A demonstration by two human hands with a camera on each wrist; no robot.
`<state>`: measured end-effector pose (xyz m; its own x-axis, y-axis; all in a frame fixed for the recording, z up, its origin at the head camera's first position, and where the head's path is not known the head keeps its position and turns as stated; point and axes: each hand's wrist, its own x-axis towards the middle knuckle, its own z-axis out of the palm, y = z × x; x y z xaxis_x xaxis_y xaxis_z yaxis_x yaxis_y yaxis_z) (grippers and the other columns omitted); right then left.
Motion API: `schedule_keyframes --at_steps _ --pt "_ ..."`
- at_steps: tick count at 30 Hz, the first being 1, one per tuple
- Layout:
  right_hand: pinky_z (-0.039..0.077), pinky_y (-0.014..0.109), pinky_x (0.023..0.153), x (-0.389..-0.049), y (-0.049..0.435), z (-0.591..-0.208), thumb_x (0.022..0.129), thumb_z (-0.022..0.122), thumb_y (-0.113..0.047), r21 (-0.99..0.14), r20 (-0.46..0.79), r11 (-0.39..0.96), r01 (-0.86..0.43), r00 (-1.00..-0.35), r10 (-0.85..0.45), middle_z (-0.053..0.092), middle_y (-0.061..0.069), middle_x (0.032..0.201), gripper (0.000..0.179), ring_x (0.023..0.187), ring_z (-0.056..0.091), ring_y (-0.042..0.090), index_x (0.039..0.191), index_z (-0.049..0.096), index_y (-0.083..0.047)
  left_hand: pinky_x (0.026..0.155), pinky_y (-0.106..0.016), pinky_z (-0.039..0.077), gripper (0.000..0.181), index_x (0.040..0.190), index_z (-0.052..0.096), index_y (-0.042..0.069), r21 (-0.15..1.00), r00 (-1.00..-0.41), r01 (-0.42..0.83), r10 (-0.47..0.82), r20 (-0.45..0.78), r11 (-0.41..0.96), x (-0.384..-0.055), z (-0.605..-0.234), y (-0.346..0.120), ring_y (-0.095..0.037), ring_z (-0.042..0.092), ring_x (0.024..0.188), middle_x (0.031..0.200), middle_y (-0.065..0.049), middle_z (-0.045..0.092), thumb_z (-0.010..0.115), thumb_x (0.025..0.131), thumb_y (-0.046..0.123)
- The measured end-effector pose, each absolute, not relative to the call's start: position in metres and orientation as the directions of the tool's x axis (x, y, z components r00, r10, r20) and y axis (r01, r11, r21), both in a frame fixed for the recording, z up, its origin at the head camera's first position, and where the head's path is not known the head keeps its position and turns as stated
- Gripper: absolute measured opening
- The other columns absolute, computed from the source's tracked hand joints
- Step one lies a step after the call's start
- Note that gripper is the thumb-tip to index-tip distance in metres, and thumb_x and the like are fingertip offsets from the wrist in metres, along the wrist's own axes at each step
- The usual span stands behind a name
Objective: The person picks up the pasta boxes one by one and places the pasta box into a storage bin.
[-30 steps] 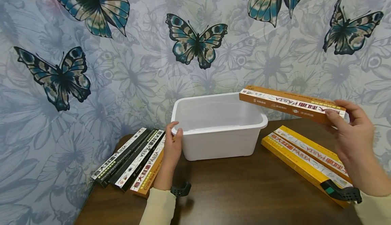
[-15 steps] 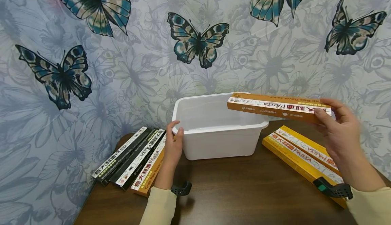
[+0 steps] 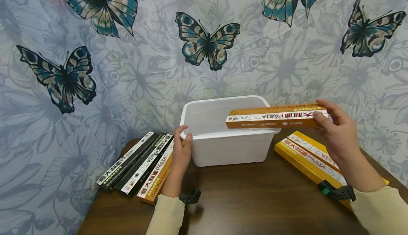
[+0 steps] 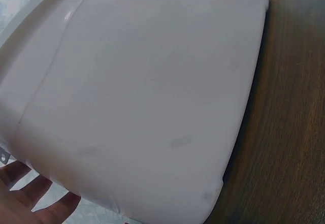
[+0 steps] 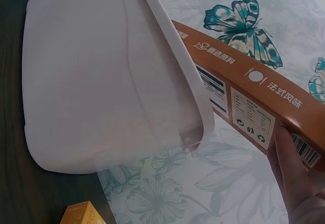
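A white plastic bin point(image 3: 227, 150) stands on the table near the wall. My left hand point(image 3: 181, 151) grips its left rim, thumb in front and fingers at the outer side; the left wrist view shows those fingers point(image 4: 56, 209) beside the bin's wall. With my right hand point(image 3: 338, 132) I hold an orange pasta box point(image 3: 274, 117) by its right end. It lies level above the bin's right half, its free end over the opening. In the right wrist view, the thumb rests on the box's side point(image 5: 254, 115), and the bin's rim hides its far end.
To the left lie black pasta boxes point(image 3: 127, 162) and an orange pasta box point(image 3: 156, 174), side by side. Yellow pasta boxes point(image 3: 309, 157) lie to the right, partly under my right forearm. A butterfly-patterned wall covering point(image 3: 143, 68) rises behind the brown table point(image 3: 229, 199).
My right hand has moved left and slightly down, bringing the orange pasta box from the bin's right edge to over its opening and turning it nearly level. My left hand stays on the rim.
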<state>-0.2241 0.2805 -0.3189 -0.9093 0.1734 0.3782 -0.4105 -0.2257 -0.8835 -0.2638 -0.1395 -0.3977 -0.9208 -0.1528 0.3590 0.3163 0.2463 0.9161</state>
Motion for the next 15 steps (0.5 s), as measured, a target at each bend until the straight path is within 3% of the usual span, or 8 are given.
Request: schedule_keyframes --at_steps 8,15 --pt "0.058 0.021 0.074 -0.235 0.270 -0.316 0.100 0.056 -0.010 -0.894 0.372 -0.234 -0.383 -0.924 0.090 0.044 -0.005 0.137 0.046 0.109 0.053 0.013 0.146 0.050 -0.011 0.108 -0.057 0.036 0.045 0.141 0.042 0.026 0.906 -0.911 0.332 -0.160 0.380 0.261 -0.269 -0.404 -0.143 -0.032 0.047 0.132 0.149 -0.015 0.043 0.052 0.099 0.037" --pt "0.059 0.023 0.075 -0.243 0.262 -0.311 0.101 0.055 -0.011 -0.913 0.341 -0.236 -0.331 -0.940 -0.001 0.041 -0.004 0.138 0.045 0.106 0.057 0.011 0.146 0.050 -0.013 0.107 -0.055 0.036 0.042 0.140 0.043 0.026 0.902 -0.905 0.351 -0.158 0.396 0.251 -0.270 -0.406 -0.143 -0.033 0.048 0.129 0.146 -0.016 0.045 0.052 0.100 0.036"
